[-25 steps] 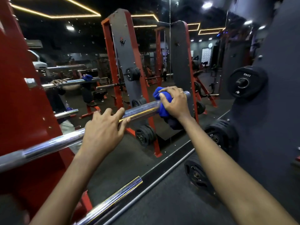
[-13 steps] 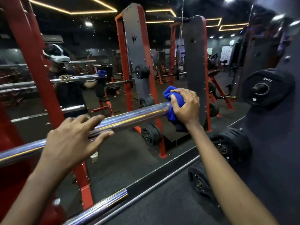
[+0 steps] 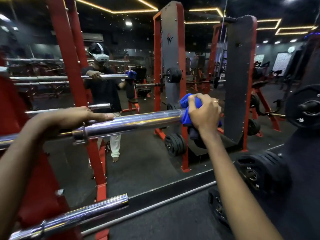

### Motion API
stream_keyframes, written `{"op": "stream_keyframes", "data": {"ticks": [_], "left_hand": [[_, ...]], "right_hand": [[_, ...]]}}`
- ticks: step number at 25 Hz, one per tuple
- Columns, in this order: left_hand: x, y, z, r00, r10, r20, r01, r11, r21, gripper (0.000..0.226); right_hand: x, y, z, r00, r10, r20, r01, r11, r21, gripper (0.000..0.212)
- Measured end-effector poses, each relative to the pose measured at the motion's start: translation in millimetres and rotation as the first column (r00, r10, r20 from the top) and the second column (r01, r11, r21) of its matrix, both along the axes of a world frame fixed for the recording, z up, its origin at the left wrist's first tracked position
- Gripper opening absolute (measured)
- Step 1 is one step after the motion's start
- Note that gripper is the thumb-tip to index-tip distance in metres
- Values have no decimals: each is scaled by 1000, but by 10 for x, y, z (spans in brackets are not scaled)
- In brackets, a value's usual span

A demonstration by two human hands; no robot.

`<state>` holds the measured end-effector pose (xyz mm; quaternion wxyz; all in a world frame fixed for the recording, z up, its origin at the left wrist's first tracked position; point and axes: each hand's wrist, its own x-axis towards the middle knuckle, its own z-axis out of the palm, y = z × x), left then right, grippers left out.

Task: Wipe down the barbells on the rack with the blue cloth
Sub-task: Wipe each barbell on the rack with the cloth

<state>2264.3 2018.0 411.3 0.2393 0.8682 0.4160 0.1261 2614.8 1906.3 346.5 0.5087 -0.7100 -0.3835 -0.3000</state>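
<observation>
A chrome barbell (image 3: 138, 121) runs across the view at chest height, resting on the red rack (image 3: 72, 70). My right hand (image 3: 204, 113) grips the blue cloth (image 3: 185, 108), wrapped around the far end of the barbell's sleeve. My left hand (image 3: 69, 116) lies on top of the bar near the sleeve collar, thumb stretched along the chrome and fingers over the bar. A second chrome barbell (image 3: 78, 217) sits lower on the rack, at the bottom left.
A wall mirror ahead reflects a person wearing a headset, the rack and more bars. Black weight plates (image 3: 259, 172) hang on a dark frame at the right, with another plate (image 3: 306, 108) higher up. Dark rubber floor lies below.
The view has swung left and moved closer to the bar. My left hand has slid to the sleeve collar. My right hand keeps the cloth at the bar's end.
</observation>
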Motion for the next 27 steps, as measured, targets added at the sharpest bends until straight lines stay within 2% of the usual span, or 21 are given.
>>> {"op": "stream_keyframes", "data": {"ticks": [1,3,4,5,6,7,8,9,10,12,15,20,22,23,25,26,27], "left_hand": [[-12,17,-37,999,26,23,-27,999,25,86],[-37,6,-137,977,125,171,-161,963,215,88],[-41,-11,-204,938,144,314,-254,905,342,82],[-55,-59,-301,879,130,459,-363,806,467,72],[-86,-130,-457,840,83,535,-439,683,583,60],[-118,-214,-633,846,40,532,-461,557,691,51],[-157,-253,-811,884,17,467,-427,438,791,45],[-202,-248,-951,925,9,380,-359,350,865,41],[-243,-216,-1036,947,13,321,-309,317,897,40],[-275,-192,-1066,959,34,280,-275,338,900,43],[-208,-201,-1012,943,124,309,-333,350,875,44],[-28,-320,-779,895,303,326,-431,401,809,39],[-5,-280,-547,864,430,261,-478,540,693,44],[11,-203,-390,854,502,138,-472,635,612,47],[19,-59,-86,880,446,-162,-361,851,382,48],[13,-15,-11,889,394,-232,-322,900,294,50],[-8,10,1,918,347,-190,-302,925,229,54]], "right_hand": [[-116,2,-85,999,0,45,-2,999,44,21],[-436,54,-212,993,56,109,-66,993,94,17],[-616,91,-245,984,114,139,-129,986,102,18],[-796,116,-267,966,187,178,-208,973,103,19],[-930,136,-291,938,262,227,-290,952,99,20],[-978,141,-316,900,323,294,-361,929,86,22],[-923,131,-329,855,359,374,-408,911,58,25],[-784,120,-343,814,366,450,-422,906,26,30],[-603,97,-356,794,356,493,-415,910,11,34],[-245,55,-377,844,300,445,-360,931,54,38],[-69,85,-405,950,156,271,-214,956,199,34],[-330,162,-341,979,115,169,-150,967,206,20],[-520,169,-272,979,121,166,-150,972,178,19],[-663,177,-239,975,132,177,-159,976,151,20],[-974,214,-239,954,178,240,-202,976,82,22],[-1069,222,-256,934,213,286,-238,970,56,24],[-1077,219,-263,910,254,326,-281,959,36,25]]}}
